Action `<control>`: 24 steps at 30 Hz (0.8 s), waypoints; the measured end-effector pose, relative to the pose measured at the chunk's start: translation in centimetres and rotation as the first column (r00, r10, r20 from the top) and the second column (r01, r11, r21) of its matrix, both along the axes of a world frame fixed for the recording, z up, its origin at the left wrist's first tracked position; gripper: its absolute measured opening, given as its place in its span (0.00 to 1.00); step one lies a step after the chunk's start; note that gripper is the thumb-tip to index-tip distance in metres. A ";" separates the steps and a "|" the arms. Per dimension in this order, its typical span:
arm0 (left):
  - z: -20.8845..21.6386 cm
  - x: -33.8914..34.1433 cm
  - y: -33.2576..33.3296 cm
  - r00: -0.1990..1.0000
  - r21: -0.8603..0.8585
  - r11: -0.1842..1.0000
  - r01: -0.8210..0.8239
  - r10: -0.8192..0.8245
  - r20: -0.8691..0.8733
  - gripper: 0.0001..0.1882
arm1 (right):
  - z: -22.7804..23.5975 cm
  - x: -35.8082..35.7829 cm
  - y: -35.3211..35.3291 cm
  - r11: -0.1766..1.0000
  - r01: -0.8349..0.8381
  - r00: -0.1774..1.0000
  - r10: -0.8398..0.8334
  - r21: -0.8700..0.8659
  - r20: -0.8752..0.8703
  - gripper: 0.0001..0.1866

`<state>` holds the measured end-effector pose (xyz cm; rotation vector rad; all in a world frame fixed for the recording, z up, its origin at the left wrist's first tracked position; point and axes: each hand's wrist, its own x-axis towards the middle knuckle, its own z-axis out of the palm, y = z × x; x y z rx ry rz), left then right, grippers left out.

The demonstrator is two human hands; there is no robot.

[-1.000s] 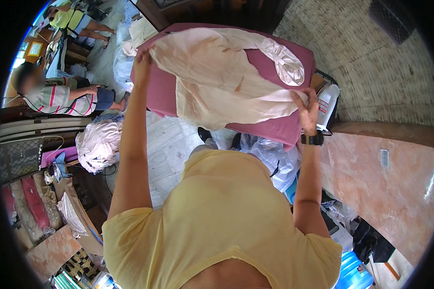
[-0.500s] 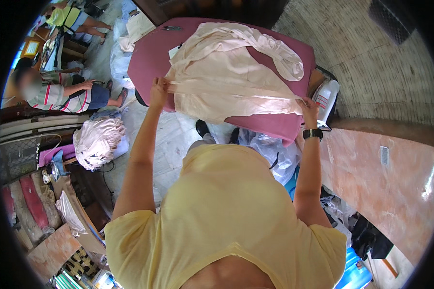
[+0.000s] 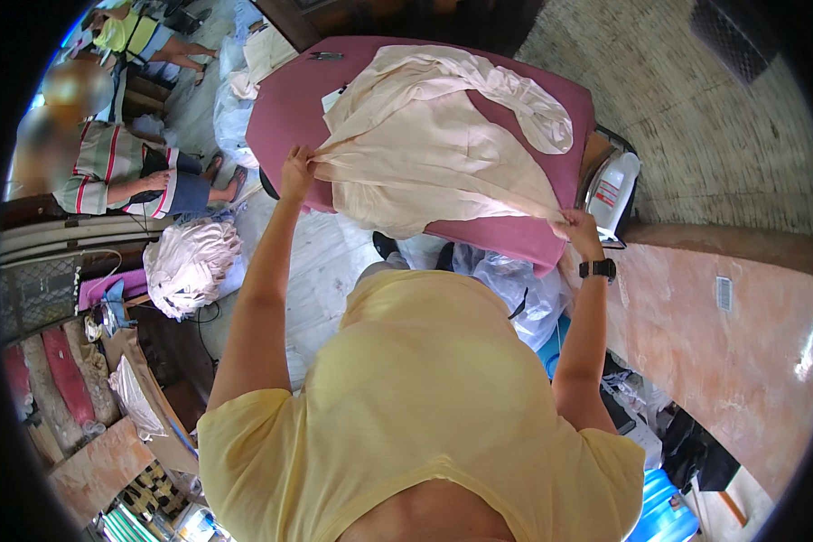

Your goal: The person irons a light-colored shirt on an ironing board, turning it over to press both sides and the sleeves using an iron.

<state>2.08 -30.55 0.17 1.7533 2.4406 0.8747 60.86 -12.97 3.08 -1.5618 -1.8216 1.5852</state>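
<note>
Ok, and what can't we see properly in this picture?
In the head view:
Pink table: its middle is hidden under the pale cloth.
Small dark thing: too small to tell what it is.
Striped-shirt person: head blurred.
Blue container: partly cut off by the lower edge.

My shirt (image 3: 425, 361) is plain pale yellow, loosely cut, with short, wide sleeves (image 3: 248, 420) ending above the elbows and a neckline (image 3: 443, 462) dipping to a small point at the centre front. A black watch (image 3: 597, 269) with a dark strap encircles my right wrist; my hands (image 3: 297, 173) are bare. Past the hem, a narrow portion of grey legwear (image 3: 381, 268) and dark shoes (image 3: 385, 245), partly hidden, are visible.
</note>
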 end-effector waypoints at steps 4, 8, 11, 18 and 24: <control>2.8 1.9 0.7 0.998 0.120 0.992 -0.028 0.020 0.064 0.11 | -1.3 -0.5 -1.6 0.883 -0.247 0.960 0.168 0.399 0.224 0.28; 3.9 2.5 0.6 0.988 0.198 0.979 -0.051 0.021 0.153 0.12 | -1.5 -8.6 -5.0 0.764 -0.228 0.969 0.122 0.603 0.213 0.33; 5.1 2.9 0.8 0.986 0.205 0.977 -0.060 0.026 0.164 0.12 | -2.8 -11.6 -6.1 0.701 -0.234 0.929 -0.043 0.673 0.367 0.27; 7.3 3.1 0.5 0.982 0.273 0.959 -0.079 0.029 0.184 0.12 | -4.1 -12.0 -5.1 0.709 -0.209 0.919 -0.093 0.674 0.383 0.09; 10.8 3.1 -0.1 0.956 0.349 0.923 -0.162 0.059 0.287 0.11 | -5.1 -7.1 -2.3 0.711 -0.106 0.920 -0.195 0.696 0.340 0.15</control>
